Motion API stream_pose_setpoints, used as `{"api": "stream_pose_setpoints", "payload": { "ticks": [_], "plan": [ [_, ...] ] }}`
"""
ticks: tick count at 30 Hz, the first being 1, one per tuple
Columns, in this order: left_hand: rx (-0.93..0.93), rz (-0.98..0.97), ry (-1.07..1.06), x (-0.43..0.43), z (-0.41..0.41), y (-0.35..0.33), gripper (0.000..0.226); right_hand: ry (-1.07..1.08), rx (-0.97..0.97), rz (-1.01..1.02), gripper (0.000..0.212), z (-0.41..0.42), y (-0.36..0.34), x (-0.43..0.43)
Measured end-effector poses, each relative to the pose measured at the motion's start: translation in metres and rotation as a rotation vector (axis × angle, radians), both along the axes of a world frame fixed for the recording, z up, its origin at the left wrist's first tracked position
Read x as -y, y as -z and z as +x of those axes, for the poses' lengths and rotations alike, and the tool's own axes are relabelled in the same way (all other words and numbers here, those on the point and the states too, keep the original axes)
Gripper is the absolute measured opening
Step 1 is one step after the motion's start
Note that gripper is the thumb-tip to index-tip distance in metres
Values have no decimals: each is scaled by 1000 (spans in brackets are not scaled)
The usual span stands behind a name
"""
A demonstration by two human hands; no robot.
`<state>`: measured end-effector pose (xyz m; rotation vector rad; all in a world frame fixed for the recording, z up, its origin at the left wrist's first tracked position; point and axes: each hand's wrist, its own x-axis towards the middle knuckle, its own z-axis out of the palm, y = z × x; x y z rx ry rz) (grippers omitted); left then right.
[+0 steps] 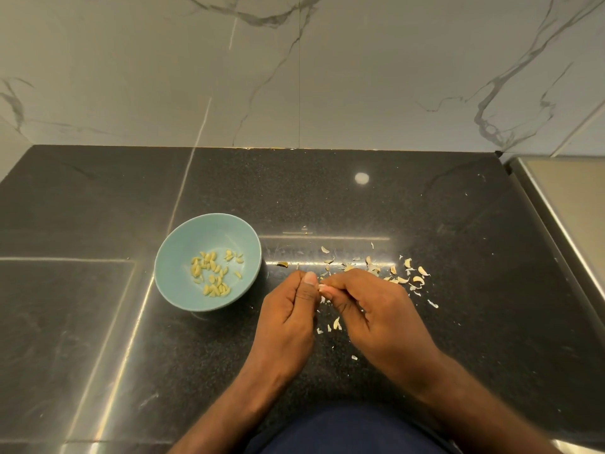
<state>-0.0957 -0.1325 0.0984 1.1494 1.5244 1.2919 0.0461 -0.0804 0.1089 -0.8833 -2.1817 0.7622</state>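
A light blue bowl [170, 276] stands on the black counter [98, 322] and holds several pale peeled seeds [211, 271]. To its right, my left hand [288, 319] and my right hand [376, 316] meet just above the counter. Between their fingertips they pinch one small pale seed [322, 287]; most of it is hidden by the fingers. Both hands have their fingers curled. Several empty shell pieces [406, 273] lie scattered beyond and to the right of my hands, and a few more shell bits [335, 324] lie between my wrists.
A marble-patterned wall [294, 77] rises behind the counter. A steel edge [556, 217] runs along the counter's right side. One dark seed [282, 264] lies just right of the bowl. My dark blue clothing [343, 430] shows at the bottom.
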Motion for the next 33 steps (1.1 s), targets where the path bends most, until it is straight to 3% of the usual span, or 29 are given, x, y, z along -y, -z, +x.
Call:
{"api": "stream_pose_setpoints", "payload": {
  "ticks": [5, 12, 17, 21, 24, 27, 30, 33],
  "plan": [
    [-174, 111, -20, 2, 0, 2, 37, 37, -104, -117, 9, -1, -6, 5],
    [-550, 195, -52, 4, 3, 4, 26, 177, -398, -912, 18, -13, -16, 13],
    [-552, 204, -82, 4, 4, 6, 29, 183, -562, -1238, 18, -12, -20, 7],
    [-428, 196, -105, 0, 3, 2, 32, 282, -561, -1083, 35, -5, -19, 4],
    [-379, 187, -80, 0, 3, 0, 31, 190, -432, -866, 10, 1, -21, 3],
    [-372, 181, -43, 0, 3, 2, 28, 95, -251, -776, 27, 4, -16, 4],
    [-380, 180, -20, -1, 4, 0, 30, 127, -177, -551, 4, 3, -17, 8],
    [-410, 173, -13, 0, 4, 1, 30, 122, -114, -480, 10, 5, -17, 9]
  ]
}}
